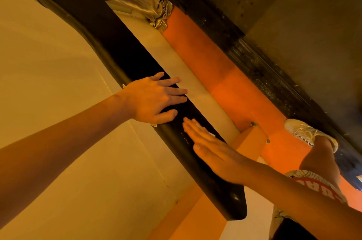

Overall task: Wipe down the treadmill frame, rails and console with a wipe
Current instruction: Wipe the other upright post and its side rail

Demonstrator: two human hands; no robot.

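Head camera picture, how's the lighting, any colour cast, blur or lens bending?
Head view: a heavy orange-yellow cast tints everything; the glossy black handrail sinks into near-solid shadow, with small glints near its lower end; wide-angle distortion bows its upper stretch; the right hand looks slightly soft, the left hand sharper.

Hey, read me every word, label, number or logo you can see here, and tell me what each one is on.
Red block letters on the white garment: cut off and curved, unreadable.
Yellow marking on the black rail: mostly hidden under the left hand, unreadable.
No other text shows.
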